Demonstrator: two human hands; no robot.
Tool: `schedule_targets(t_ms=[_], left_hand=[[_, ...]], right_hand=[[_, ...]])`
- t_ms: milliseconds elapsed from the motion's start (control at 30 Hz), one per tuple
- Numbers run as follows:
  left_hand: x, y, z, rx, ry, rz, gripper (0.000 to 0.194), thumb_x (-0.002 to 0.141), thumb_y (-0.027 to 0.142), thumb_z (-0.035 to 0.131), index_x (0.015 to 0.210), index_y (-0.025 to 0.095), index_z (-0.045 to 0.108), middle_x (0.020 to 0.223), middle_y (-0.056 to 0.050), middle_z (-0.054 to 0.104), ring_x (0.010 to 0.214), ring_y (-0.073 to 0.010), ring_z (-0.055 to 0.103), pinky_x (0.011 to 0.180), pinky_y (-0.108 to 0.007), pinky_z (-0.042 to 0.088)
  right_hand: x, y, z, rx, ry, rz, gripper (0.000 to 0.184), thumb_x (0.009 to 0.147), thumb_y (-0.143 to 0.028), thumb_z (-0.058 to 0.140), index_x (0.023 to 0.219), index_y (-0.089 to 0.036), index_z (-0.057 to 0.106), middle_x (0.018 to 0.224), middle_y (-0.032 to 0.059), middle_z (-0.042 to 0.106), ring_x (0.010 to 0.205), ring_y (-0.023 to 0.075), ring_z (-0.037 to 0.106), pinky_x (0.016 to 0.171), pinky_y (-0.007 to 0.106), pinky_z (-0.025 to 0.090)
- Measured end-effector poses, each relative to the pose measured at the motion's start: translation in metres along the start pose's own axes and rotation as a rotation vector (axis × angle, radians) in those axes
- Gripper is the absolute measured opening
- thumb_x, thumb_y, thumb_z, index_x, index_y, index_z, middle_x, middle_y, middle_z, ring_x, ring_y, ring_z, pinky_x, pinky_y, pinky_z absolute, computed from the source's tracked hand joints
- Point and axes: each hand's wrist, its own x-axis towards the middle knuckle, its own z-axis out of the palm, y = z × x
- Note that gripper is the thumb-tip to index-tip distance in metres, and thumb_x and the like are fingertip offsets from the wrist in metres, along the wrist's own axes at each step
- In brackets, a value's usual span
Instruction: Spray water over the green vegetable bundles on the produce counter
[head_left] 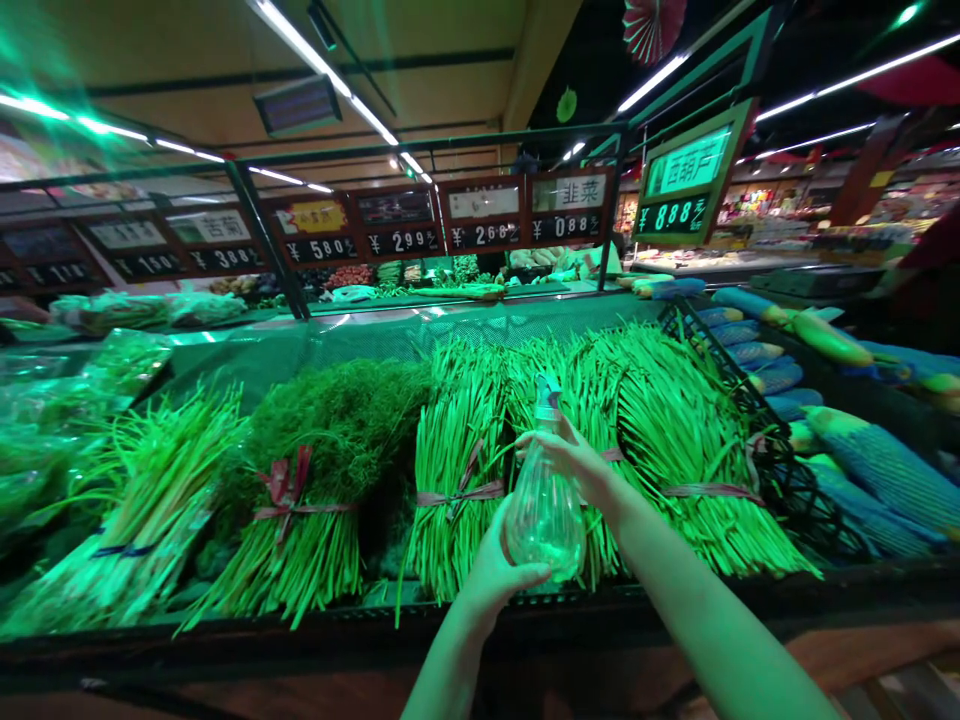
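Observation:
A clear, ribbed spray bottle (546, 515) is held upright in front of the greens, its nozzle pointing up and away. My left hand (499, 560) supports its lower left side, thumb lying across the front near the base. Around the neck, just under the spray head (548, 390), my right hand (566, 455) is closed with bent fingers. Directly behind the bottle lie tied bundles of flat green chives (461, 440), bound with reddish bands. A wider chive bundle (682, 420) rests to the right.
Feathery dill-like greens (330, 420) and a long-stemmed bundle (161, 480) lie leftward. Blue-netted squashes (892, 460) sit right, behind a black crate wall (780, 450). Price signs (566, 210) hang above on a frame. The dark shelf edge (315, 640) runs along the front.

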Motion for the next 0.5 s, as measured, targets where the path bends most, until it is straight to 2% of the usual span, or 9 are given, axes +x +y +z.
schedule_targets(t_ms=[167,233,300,400,433,500], left_hand=[[-0.004,-0.008,0.027,-0.049,0.075,0.059,0.091,0.037,0.04,0.077,0.114,0.015,0.037,0.119,-0.016,0.041,0.114,-0.0314,0.035,0.094,-0.042,0.029],[-0.001,-0.015,0.046,-0.107,0.121,0.108,0.088,0.038,0.039,0.076,0.114,0.017,0.037,0.121,-0.015,0.04,0.115,-0.0309,0.034,0.094,-0.041,0.031],[0.004,-0.024,0.07,-0.17,0.149,0.154,0.088,0.039,0.039,0.076,0.114,0.02,0.036,0.122,-0.014,0.04,0.114,-0.031,0.035,0.093,-0.042,0.033],[0.012,-0.042,0.108,-0.176,0.178,0.123,0.091,0.035,0.042,0.077,0.114,0.021,0.037,0.118,-0.012,0.043,0.112,-0.033,0.037,0.091,-0.041,0.035],[0.014,-0.049,0.12,-0.158,0.187,0.096,0.088,0.038,0.044,0.076,0.114,0.021,0.038,0.117,-0.012,0.044,0.112,-0.033,0.037,0.091,-0.041,0.036],[0.016,-0.063,0.142,-0.123,0.193,0.051,0.071,0.055,0.046,0.067,0.114,0.019,0.039,0.117,-0.011,0.044,0.11,-0.0299,0.039,0.09,-0.043,0.036]], right_hand=[[-0.035,0.017,-0.027,0.057,-0.011,-0.091,0.078,0.063,-0.049,0.063,0.124,-0.023,0.021,0.107,0.0106,0.05,0.1,0.0219,0.048,0.087,0.038,0.034],[-0.054,0.03,-0.04,0.043,-0.087,-0.091,0.083,0.061,-0.054,0.063,0.126,-0.023,0.022,0.117,0.0123,0.043,0.111,0.0231,0.038,0.09,0.038,0.031],[-0.073,0.042,-0.057,0.022,-0.073,-0.13,0.088,0.055,-0.065,0.059,0.126,-0.023,0.027,0.12,0.0124,0.04,0.116,0.025,0.03,0.091,0.038,0.032],[-0.1,0.046,-0.091,-0.111,-0.03,-0.14,0.088,0.056,-0.071,0.049,0.129,-0.026,0.026,0.126,0.01,0.035,0.116,0.0268,0.029,0.092,0.041,0.029],[-0.109,0.044,-0.104,-0.199,-0.014,-0.147,0.086,0.056,-0.068,0.049,0.129,-0.029,0.026,0.125,0.0084,0.036,0.115,0.0277,0.031,0.09,0.042,0.032],[-0.125,0.035,-0.133,-0.388,0.038,-0.168,0.082,0.054,-0.063,0.053,0.127,-0.042,0.022,0.121,0.0005,0.041,0.112,0.0268,0.036,0.08,0.044,0.041]])
